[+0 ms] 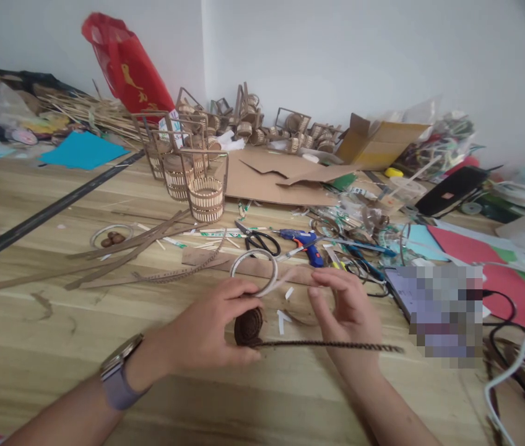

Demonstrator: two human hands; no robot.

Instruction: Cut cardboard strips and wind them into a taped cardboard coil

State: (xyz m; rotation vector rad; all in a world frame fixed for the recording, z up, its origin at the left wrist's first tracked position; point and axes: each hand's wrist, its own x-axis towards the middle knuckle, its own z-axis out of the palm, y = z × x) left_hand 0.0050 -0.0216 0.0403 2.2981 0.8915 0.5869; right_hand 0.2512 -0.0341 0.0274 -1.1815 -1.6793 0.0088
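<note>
Head view: well left of the left fingers, round brown beads (114,238) lie inside a ring (93,238) on the table (183,409). The left hand (207,328) curls its fingers and thumb around a dark brown coil (248,327); a tape roll (275,267) touches the index finger. From the coil a braided strip (309,344) runs rightward (its end passes the right wrist). Beyond the fingertips lie scissors (261,243), then a blue glue gun (306,243). The right hand's (350,316) fingers are bent, thumb apart; whether they pinch the clear tape (288,277) reaching toward them, I cannot tell. Right of them lies a phone (402,294), partly pixelated.
</note>
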